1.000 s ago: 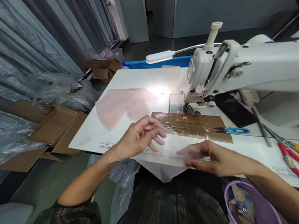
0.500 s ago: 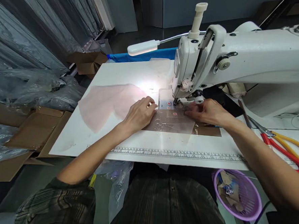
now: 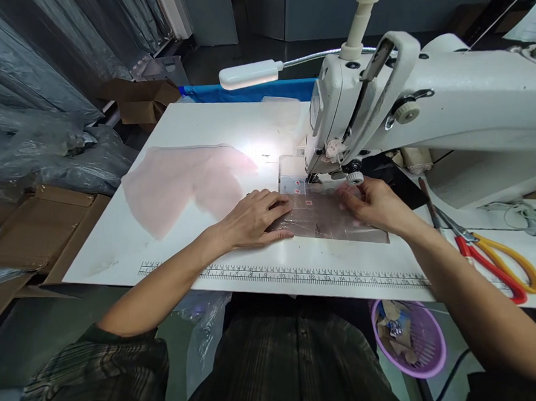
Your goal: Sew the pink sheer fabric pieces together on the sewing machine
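Observation:
A sheer, see-through piece of fabric [image 3: 325, 219] lies on a brown taped patch in front of the needle of a white sewing machine [image 3: 414, 112]. My left hand [image 3: 255, 218] rests flat on the piece's left edge, fingers stretched out. My right hand [image 3: 372, 204] presses its right part just below the presser foot, fingers curled lightly on the cloth. A pale pink fabric piece [image 3: 182, 180] lies to the left on the white table [image 3: 124, 240].
Red and yellow-handled scissors [image 3: 495, 266] lie at the right. A printed ruler [image 3: 299, 276] runs along the table's front edge. A purple basket [image 3: 411, 339] of scraps hangs below. A gooseneck lamp [image 3: 251, 75] lights the needle area. Cardboard boxes [image 3: 34, 228] and plastic sheeting stand at left.
Both hands carried the sheer piece from the table's front edge up to the needle and laid it flat there. The view tilted down and shifted right.

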A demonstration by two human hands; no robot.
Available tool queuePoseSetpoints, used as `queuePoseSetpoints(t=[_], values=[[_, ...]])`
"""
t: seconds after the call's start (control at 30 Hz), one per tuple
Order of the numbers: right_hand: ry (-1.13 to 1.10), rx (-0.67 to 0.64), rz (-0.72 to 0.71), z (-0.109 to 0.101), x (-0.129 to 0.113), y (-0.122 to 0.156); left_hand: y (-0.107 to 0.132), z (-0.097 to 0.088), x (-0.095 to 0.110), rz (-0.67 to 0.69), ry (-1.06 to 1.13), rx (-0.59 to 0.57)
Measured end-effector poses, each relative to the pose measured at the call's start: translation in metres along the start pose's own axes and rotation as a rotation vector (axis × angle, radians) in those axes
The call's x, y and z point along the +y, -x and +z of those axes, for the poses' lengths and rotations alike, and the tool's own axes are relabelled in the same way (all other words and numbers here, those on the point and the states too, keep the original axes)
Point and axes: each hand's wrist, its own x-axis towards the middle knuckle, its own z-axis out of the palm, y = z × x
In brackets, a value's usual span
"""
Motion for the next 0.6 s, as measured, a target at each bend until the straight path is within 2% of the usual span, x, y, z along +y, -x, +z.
queuePoseSetpoints(t=[0.07,0.13,0.23,0.3,0.37,0.43,0.5,0.6], values=[[0.114,0.065,-0.058,0.0,0.001,-0.005,0.0,0.0,0.002,-0.011,0.0,0.021],[0.164,0.07,-0.127,0.003,0.002,-0.006,0.0,-0.001,0.005,-0.041,0.053,0.074],[0.028,0.026,-0.188,0.014,-0.003,0.0,-0.002,-0.007,0.013,-0.184,0.293,0.163],[-0.158,-0.099,-0.149,0.023,-0.012,0.006,-0.003,-0.013,0.018,-0.326,0.602,0.141],[-0.341,-0.29,-0.123,0.031,-0.021,0.011,-0.003,-0.017,0.021,-0.458,0.939,0.05],[-0.43,-0.394,-0.149,0.034,-0.026,0.011,-0.003,-0.019,0.021,-0.549,1.14,-0.023],[-0.369,-0.326,-0.197,0.033,-0.023,0.009,-0.002,-0.018,0.021,-0.603,1.148,-0.02],[-0.046,-0.12,-0.361,0.029,-0.008,0.004,-0.002,-0.014,0.021,-0.65,1.079,0.016]])
